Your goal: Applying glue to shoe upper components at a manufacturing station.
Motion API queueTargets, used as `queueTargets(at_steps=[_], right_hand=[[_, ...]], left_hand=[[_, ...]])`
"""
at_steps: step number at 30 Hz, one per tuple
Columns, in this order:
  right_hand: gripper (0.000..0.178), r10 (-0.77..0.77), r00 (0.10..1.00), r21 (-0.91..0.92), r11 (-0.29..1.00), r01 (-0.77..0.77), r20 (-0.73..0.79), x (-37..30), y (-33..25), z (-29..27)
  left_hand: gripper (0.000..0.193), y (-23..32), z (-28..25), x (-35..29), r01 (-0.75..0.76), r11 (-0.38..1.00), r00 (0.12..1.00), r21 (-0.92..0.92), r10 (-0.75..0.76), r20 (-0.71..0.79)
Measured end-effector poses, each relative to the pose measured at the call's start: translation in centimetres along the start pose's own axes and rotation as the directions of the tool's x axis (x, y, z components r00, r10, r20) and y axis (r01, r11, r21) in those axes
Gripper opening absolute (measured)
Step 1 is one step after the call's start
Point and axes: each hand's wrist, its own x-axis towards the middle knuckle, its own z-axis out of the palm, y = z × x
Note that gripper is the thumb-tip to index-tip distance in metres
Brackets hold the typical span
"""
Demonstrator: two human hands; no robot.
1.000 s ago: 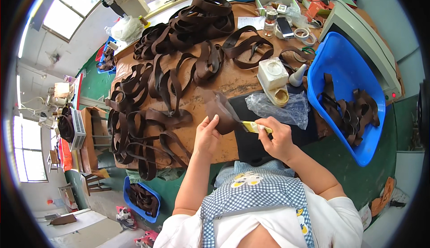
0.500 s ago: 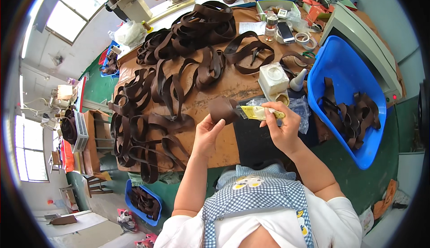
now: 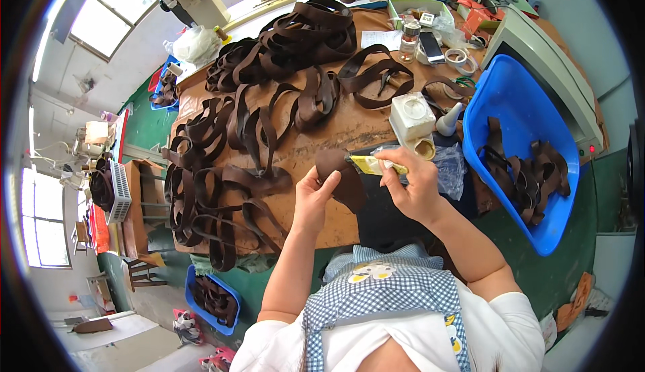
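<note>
Pinched between the thumb and fingers of my left hand (image 3: 311, 197) is a dark brown strap piece (image 3: 349, 190), its lower part hanging loose over the table. My right hand (image 3: 414, 180) is closed round a flat yellow brush (image 3: 368, 164). The brush's dark tip meets the strap piece near its upper right edge; whether it presses on it I cannot tell. Just beyond my right hand stand a white square container (image 3: 411, 116) and a small open pot (image 3: 424, 148) with a tan rim.
Brown straps (image 3: 289, 43) lie in loops over the table's left and far parts. A blue tub (image 3: 494, 96) with more straps stands at the right. Clear plastic (image 3: 451, 170), a white nozzle bottle (image 3: 449, 120), a phone (image 3: 431, 47) and tape rolls (image 3: 463, 61) are nearby.
My right hand and the brush have shifted left, bringing the tip over the strap piece. In my left hand the piece has turned, and its lower end now hangs down.
</note>
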Motion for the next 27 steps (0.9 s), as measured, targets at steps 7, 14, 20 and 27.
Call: queueTargets(at_steps=[7,14,20,27], right_hand=[[0.020,-0.037,0.998,-0.044,0.998,0.039,0.050,-2.5,-0.1,-0.4],[0.016,0.142,0.987,-0.032,0.990,-0.140,0.074,-6.3,1.1,-0.9],[0.012,0.231,0.973,0.002,0.973,-0.231,-0.021,-6.2,2.4,-1.3],[0.012,0.205,0.977,0.045,0.978,-0.202,-0.060,-3.9,1.6,-0.2]], left_hand=[[0.023,0.4,-0.8,0.5,0.139,0.970,0.986,-0.201,-0.155,-0.066],[0.026,-3.0,-5.1,2.3,0.277,0.936,0.957,-0.217,-0.289,-0.023],[0.037,-4.2,-4.7,2.0,0.426,0.861,0.902,-0.277,-0.427,0.060],[0.033,-2.9,-3.9,1.2,0.272,0.962,0.961,-0.015,-0.271,0.052]])
